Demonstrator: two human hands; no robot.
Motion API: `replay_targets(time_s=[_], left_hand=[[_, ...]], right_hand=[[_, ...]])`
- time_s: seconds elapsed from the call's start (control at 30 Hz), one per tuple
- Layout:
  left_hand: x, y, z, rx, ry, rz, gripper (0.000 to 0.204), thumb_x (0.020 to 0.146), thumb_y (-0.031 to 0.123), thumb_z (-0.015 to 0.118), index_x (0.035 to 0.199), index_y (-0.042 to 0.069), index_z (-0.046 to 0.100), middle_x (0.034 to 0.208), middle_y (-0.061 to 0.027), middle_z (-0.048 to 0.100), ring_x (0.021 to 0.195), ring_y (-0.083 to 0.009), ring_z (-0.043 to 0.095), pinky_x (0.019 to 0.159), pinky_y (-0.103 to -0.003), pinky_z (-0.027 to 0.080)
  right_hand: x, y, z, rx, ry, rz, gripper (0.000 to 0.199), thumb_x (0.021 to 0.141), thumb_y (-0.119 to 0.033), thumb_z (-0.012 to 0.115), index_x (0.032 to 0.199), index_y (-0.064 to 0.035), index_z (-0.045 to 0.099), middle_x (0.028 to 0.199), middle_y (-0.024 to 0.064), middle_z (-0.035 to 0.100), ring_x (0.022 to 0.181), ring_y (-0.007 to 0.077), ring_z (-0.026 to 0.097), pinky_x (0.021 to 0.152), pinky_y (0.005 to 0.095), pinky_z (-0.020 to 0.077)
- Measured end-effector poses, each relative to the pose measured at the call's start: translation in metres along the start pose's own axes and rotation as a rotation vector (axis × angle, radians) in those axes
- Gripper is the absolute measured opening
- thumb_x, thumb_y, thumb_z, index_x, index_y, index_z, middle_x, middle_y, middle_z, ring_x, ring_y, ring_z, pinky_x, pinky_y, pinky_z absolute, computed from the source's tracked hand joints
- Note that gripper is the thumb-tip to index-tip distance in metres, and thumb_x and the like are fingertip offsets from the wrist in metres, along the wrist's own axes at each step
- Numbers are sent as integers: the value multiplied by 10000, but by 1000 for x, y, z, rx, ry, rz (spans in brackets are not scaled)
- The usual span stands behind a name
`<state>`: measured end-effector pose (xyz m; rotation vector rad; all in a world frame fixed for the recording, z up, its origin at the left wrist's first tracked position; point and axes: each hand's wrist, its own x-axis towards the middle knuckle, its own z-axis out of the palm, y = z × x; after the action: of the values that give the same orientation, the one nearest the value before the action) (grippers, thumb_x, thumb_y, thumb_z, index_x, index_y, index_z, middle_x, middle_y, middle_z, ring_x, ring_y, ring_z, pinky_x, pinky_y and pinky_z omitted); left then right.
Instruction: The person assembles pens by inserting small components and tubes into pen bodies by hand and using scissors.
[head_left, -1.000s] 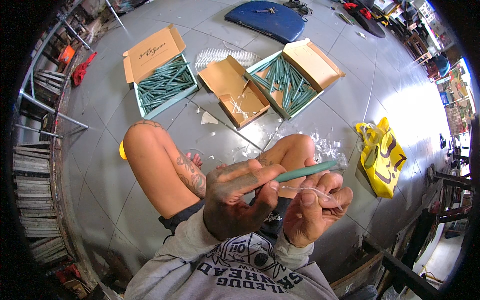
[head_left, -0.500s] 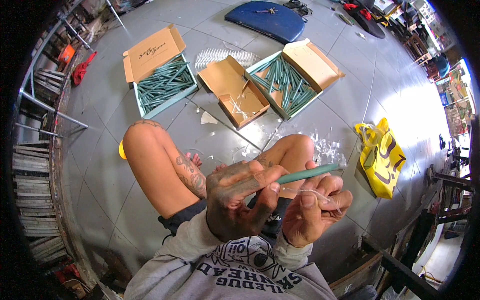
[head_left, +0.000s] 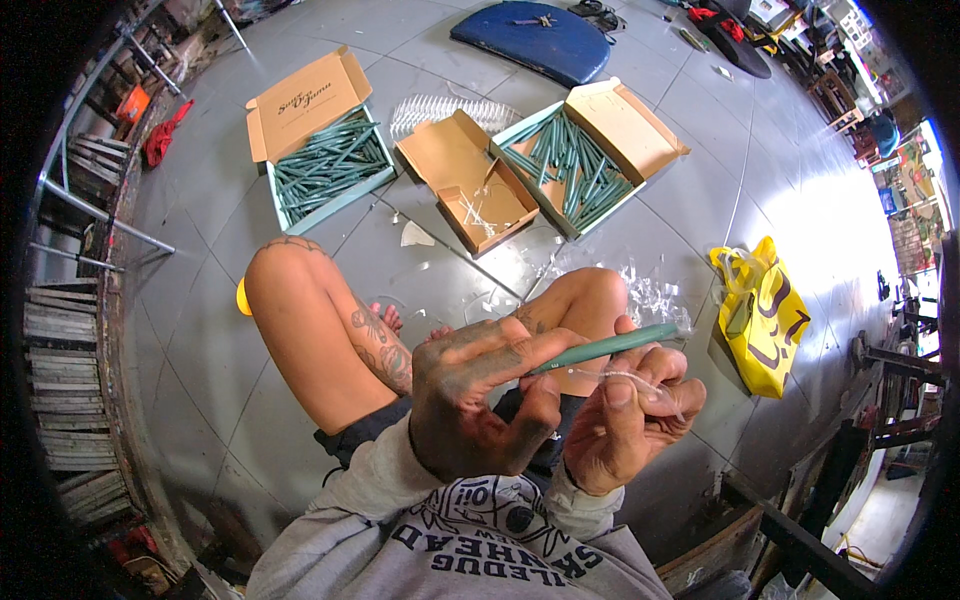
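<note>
A slim dark-green tapered stick [head_left: 610, 347] lies slanted between my two hands, its far end pointing right. My left hand [head_left: 475, 400] is closed on its near-left end, the index finger along it and the thumb just below. My right hand [head_left: 630, 425] supports the stick from behind with a raised finger. Between its thumb and curled fingers it pinches a thin clear plastic strip [head_left: 645, 383], which stretches left toward my left thumb. Whether the strip is fixed to the stick I cannot tell.
Two open boxes of green sticks, left [head_left: 333, 170] and right [head_left: 570, 165], flank a smaller cardboard box [head_left: 470, 180] holding thin white pieces. Clear plastic scraps [head_left: 650, 290] litter the floor beside my right knee. A yellow bag [head_left: 765, 320] lies right; a blue cushion [head_left: 535, 42] lies beyond.
The stick has tilted a little, its right end slightly higher. My left thumb has shifted slightly down and away from the stick. The right hand has barely moved.
</note>
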<state>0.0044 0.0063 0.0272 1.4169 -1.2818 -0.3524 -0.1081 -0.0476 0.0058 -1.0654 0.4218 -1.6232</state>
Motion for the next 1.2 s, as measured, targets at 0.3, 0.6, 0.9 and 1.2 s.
replay_targets(time_s=[0.3, 0.6, 0.9, 1.2], left_hand=[[1, -8, -7, 68, 15, 127, 220, 753, 106, 608, 931, -1, 683, 684, -102, 624, 548, -226, 603, 539, -328, 507], [15, -3, 10, -256, -75, -172, 232, 822, 116, 587, 981, -32, 666, 771, -100, 641, 624, -186, 599, 557, -295, 489], [-35, -31, 51, -829, -59, -535, 440, 941, 292, 581, 1234, -23, 490, 1123, -141, 607, 953, -169, 601, 703, -260, 508], [-32, -28, 91, -896, 223, -539, 360, 918, 198, 636, 1188, -19, 537, 1122, -123, 602, 919, -145, 585, 711, -246, 479]], right_hand=[[-4, 1, 6, 9, 13, -11, 318, 767, 73, 701, 808, -108, 442, 825, 50, 542, 695, 159, 573, 999, 553, 420], [9, -5, -6, 51, 88, 61, 272, 776, 55, 667, 814, -107, 453, 805, 48, 494, 719, 166, 539, 967, 471, 450], [47, 7, -40, 25, 311, -62, 232, 785, 126, 654, 866, -66, 552, 961, 89, 591, 881, 163, 586, 870, 374, 467], [25, 24, -25, 13, 279, 19, 166, 819, 89, 654, 869, -24, 543, 982, 127, 604, 797, 122, 617, 598, 249, 526]])
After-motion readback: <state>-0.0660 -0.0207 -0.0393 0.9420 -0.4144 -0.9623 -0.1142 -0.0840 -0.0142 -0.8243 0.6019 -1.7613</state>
